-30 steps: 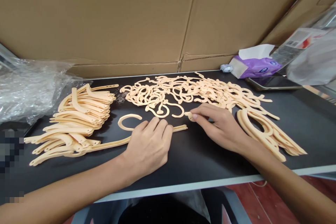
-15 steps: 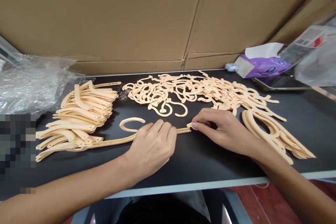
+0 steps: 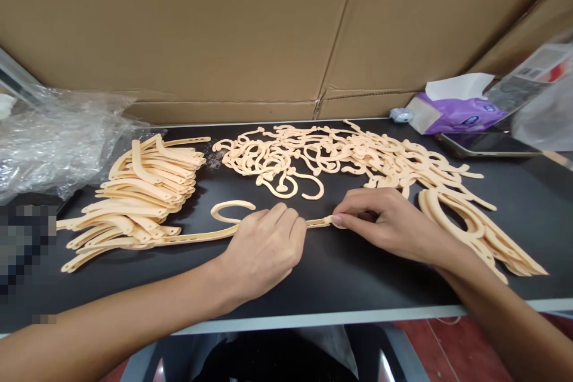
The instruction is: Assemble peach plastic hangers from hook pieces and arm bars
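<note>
My left hand [image 3: 264, 250] lies palm down on the black table [image 3: 349, 277], its fingers pressing on the middle of a long peach plastic hanger [image 3: 197, 234] with a curved hook at its top. My right hand [image 3: 387, 224] is closed in a pinch at the hanger's right tip, holding a small peach piece [image 3: 336, 220] against it. A heap of small peach hooks [image 3: 326, 152] lies just beyond both hands.
A stack of hangers [image 3: 138, 194] lies at left, another pile [image 3: 470, 221] at right. Crumpled clear plastic [image 3: 54, 137] sits far left. A purple tissue pack [image 3: 456, 113] and a phone [image 3: 487, 143] lie at back right. A cardboard wall [image 3: 268, 30] stands behind.
My right hand has moved down and left from the hook heap to the hanger's right tip, carrying the small piece. My left hand has stayed on the hanger.
</note>
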`<state>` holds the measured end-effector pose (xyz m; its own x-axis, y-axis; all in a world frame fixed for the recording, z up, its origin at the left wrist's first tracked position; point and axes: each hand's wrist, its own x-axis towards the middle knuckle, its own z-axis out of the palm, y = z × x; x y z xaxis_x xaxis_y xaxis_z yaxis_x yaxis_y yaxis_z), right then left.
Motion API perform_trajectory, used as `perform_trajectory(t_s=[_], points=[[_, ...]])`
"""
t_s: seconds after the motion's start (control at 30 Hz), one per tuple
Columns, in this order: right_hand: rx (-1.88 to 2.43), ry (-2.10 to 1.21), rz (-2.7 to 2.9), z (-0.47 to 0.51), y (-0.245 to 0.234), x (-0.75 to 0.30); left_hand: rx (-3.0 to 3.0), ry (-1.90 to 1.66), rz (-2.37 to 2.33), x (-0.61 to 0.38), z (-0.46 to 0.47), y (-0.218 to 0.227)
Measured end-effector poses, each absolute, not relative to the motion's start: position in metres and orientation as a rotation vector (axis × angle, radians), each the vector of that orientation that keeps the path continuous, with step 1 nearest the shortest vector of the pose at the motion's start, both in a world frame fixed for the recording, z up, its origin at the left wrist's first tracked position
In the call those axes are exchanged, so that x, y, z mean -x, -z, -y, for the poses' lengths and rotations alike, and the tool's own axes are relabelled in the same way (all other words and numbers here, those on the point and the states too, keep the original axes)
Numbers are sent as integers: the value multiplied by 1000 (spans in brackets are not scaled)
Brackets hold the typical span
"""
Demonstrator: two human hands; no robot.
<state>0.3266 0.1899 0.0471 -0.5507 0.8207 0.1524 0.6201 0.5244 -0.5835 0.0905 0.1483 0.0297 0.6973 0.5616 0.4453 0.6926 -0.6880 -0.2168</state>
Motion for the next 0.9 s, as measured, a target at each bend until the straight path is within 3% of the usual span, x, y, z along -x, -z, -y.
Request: perform_trajectory(t_s=[0.23, 0.47, 0.9], points=[[1154, -817, 2405, -194, -48, -329, 2545, 530, 976, -91, -148, -28], [1126, -749, 2456, -194, -46, -330, 2539, 566, 952, -91, -149, -28], [826, -103, 2497, -191, -32, -330, 2527, 603, 935, -91, -149, -30]])
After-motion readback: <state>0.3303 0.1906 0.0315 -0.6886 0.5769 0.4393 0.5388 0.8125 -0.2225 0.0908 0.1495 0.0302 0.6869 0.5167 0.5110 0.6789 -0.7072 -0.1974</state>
